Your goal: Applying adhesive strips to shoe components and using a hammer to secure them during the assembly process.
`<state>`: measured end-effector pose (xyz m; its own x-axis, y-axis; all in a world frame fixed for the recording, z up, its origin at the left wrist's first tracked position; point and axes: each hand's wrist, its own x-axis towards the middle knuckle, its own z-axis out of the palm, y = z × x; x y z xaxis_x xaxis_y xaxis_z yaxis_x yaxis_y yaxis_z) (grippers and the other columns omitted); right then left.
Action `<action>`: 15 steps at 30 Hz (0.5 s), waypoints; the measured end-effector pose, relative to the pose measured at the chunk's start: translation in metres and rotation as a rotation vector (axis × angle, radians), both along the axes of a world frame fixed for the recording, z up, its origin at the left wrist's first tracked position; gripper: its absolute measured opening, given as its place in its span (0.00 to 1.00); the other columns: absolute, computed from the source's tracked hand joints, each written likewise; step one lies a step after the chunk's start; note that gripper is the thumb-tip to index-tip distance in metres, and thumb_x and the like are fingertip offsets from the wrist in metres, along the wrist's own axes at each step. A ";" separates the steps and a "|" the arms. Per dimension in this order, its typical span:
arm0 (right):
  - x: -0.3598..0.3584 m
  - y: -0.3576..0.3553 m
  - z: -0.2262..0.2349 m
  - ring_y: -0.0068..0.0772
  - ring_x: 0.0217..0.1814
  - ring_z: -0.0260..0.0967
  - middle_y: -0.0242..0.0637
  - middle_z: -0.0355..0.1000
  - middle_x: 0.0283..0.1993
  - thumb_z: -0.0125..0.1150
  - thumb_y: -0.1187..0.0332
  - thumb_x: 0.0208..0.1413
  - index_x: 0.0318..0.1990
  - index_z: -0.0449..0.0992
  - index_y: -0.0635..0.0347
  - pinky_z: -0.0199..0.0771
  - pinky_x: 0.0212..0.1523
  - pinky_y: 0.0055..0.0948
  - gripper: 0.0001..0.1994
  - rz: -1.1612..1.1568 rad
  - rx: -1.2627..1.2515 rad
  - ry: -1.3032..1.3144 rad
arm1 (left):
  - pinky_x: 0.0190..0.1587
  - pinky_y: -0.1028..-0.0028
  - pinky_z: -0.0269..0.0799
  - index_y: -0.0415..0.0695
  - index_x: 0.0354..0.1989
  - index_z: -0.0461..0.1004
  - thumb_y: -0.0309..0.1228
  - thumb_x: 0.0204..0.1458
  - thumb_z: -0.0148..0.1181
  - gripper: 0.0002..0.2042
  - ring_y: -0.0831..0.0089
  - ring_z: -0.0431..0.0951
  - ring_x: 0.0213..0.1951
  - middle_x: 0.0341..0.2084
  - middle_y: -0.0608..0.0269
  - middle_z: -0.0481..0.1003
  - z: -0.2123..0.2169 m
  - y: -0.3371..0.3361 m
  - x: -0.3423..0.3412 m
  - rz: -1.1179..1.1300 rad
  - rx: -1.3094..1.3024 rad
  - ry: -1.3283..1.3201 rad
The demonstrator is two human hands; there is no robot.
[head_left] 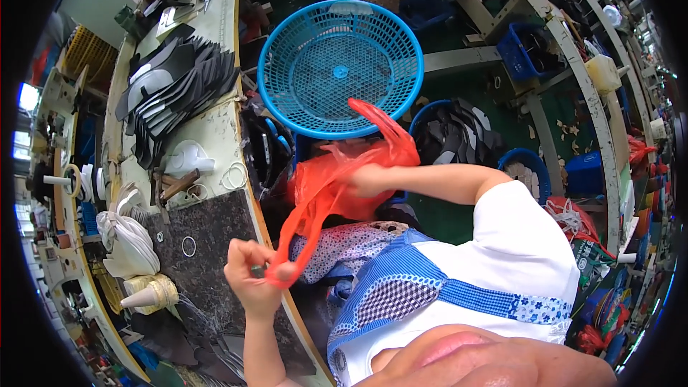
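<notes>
At nine o'clock, fanned black sole-shaped pieces [179, 79] lie on the pale table [222, 136]; the left hand [252, 276] pinches a handle of a thin, crinkled red plastic bag [326, 179]; the right hand [365, 179] grips its bunched body; at twelve o'clock sits a round blue mesh basket [340, 64].

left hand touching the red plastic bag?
Touching. The head view shows the left hand pinching a stretched handle of the thin red plastic bag between its fingers.
</notes>
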<state>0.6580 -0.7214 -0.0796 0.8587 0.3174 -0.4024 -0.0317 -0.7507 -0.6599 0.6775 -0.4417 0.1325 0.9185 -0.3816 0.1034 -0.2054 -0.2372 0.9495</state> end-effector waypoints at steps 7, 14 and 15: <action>-0.028 -0.051 0.064 0.43 0.46 0.75 0.44 0.78 0.42 0.52 0.66 0.52 0.46 0.78 0.58 0.74 0.47 0.41 0.16 0.601 -0.487 0.821 | 0.65 0.59 0.56 0.36 0.64 0.59 0.60 0.39 0.68 0.49 0.54 0.56 0.67 0.66 0.45 0.55 -0.021 0.022 -0.022 -0.041 -0.409 0.372; 0.028 0.043 0.086 0.52 0.43 0.73 0.52 0.75 0.39 0.55 0.65 0.56 0.47 0.73 0.64 0.72 0.46 0.42 0.15 0.199 0.589 -0.126 | 0.67 0.60 0.49 0.34 0.64 0.58 0.47 0.21 0.81 0.57 0.51 0.53 0.68 0.66 0.42 0.54 0.005 -0.014 0.004 -0.515 0.049 -0.026; 0.025 0.034 0.053 0.51 0.49 0.71 0.51 0.73 0.48 0.57 0.62 0.55 0.52 0.72 0.61 0.70 0.52 0.41 0.19 0.209 0.257 -0.073 | 0.68 0.61 0.47 0.34 0.65 0.56 0.45 0.21 0.82 0.58 0.53 0.52 0.68 0.67 0.43 0.53 0.006 -0.009 0.012 -0.510 0.042 -0.070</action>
<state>0.6826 -0.6875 -0.0267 0.7880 0.5728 -0.2259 0.1600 -0.5448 -0.8232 0.6892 -0.4506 0.1382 0.6061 -0.7843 0.1327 -0.3672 -0.1278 0.9213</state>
